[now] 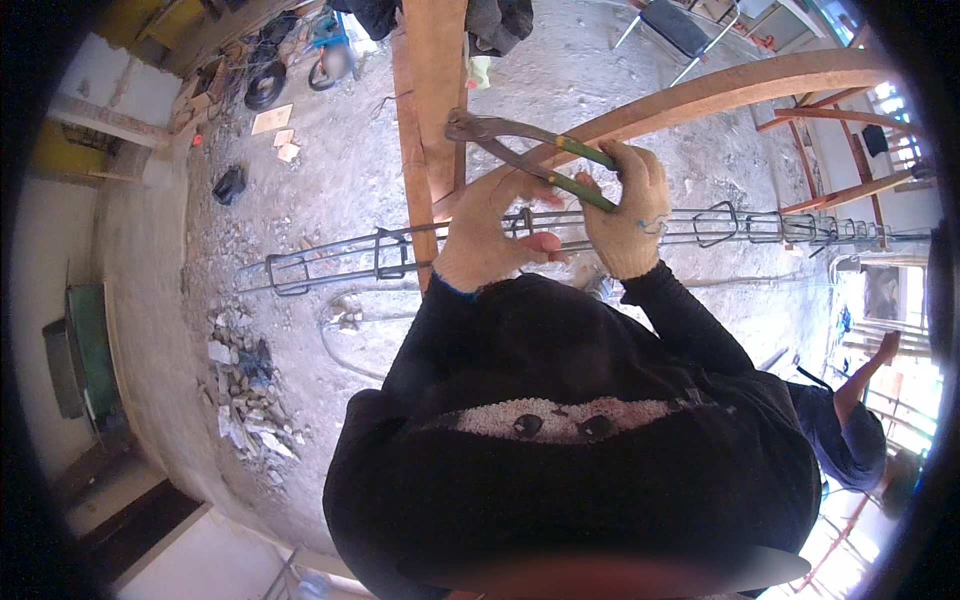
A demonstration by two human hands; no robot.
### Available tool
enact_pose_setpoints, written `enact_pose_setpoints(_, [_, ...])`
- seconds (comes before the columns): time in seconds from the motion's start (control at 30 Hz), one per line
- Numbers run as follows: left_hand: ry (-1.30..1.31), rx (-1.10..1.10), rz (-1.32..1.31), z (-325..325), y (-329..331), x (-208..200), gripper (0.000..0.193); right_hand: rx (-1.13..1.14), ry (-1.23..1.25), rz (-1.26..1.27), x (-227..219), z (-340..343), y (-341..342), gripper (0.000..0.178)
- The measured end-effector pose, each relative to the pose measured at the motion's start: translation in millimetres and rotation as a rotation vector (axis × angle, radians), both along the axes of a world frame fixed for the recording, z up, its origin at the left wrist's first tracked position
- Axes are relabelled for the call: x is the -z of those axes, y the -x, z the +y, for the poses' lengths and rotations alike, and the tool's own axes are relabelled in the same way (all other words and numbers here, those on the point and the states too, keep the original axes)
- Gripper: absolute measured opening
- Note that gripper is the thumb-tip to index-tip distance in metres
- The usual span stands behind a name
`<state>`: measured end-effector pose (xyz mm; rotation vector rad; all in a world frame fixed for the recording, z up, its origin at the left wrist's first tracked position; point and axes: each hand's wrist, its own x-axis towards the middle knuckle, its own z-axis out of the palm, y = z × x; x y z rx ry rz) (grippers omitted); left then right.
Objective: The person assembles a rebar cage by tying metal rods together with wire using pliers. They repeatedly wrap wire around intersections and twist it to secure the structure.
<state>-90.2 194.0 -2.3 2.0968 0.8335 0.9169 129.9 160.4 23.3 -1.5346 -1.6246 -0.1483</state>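
Observation:
My right hand, in a knitted cream work glove, grips pincers by their green handles. The handles stand apart, and the metal head points left over an upright wooden plank. My left hand, gloved too with bare fingertips showing, is at the steel rebar cage. Its thumb and fingers are spread around a stirrup, and I make out nothing gripped between them. Long thin bars and square stirrups make up the cage, which runs left to right beneath both hands. Part of it is hidden behind my hands.
Wooden planks and a long beam cross in front of me. Rubble lies on the concrete floor at left. A black chair stands far off. Another person is at the right, an arm stretched out.

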Motion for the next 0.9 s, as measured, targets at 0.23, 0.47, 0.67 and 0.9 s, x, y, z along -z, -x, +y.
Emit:
enact_pose_setpoints(0.23, [0.553, 0.067, -0.202, -18, 32, -38, 0.039, 0.032, -0.043, -0.073, 7, 12, 5, 0.054])
enact_pose_setpoints(0.47, [0.367, -0.243, -0.241, -26, 51, -63, 0.018, -0.204, 0.096, 0.012, 27, -5, 35, 0.065])
enact_pose_setpoints(0.67, [0.337, -0.527, 0.034, -25, 83, -114, 0.018, -0.179, 0.007, -0.146, 27, -3, 33, 0.057])
enact_pose_setpoints(0.9, [0.153, -0.575, -0.105, -25, 86, -158, 0.019, -0.384, -0.480, -0.121, 18, 3, 4, 0.063])
